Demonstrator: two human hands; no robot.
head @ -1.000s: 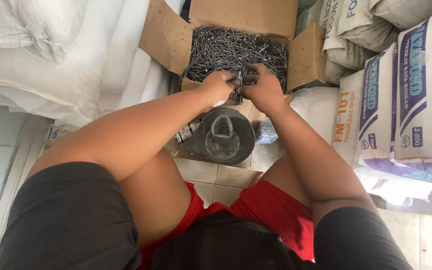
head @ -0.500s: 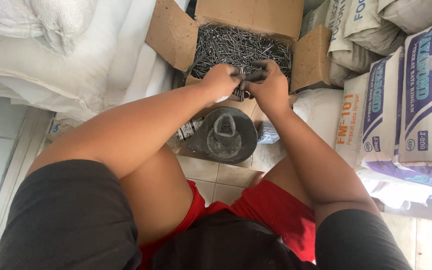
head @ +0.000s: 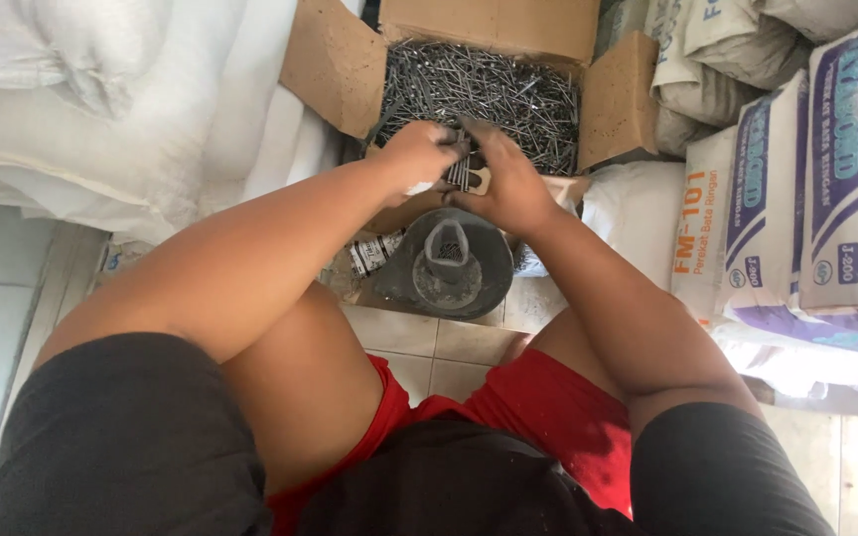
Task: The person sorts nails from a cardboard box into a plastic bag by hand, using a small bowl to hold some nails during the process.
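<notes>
Left hand (head: 419,151): grip closed on nail bundle (head: 461,171), steadying it.
Right hand (head: 508,179): grip closed on same bundle.
Carton (head: 330,69): open, nails within reach.

Dull grey metal nails (head: 479,89) fill a matt brown cardboard box (head: 325,65) beside woven plastic sacks (head: 806,199).

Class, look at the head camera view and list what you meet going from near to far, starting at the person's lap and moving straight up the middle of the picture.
Red shorts → tiled floor → grey funnel-shaped holder → left hand and right hand side by side on a bundle of nails → open cardboard box full of loose nails.
</notes>
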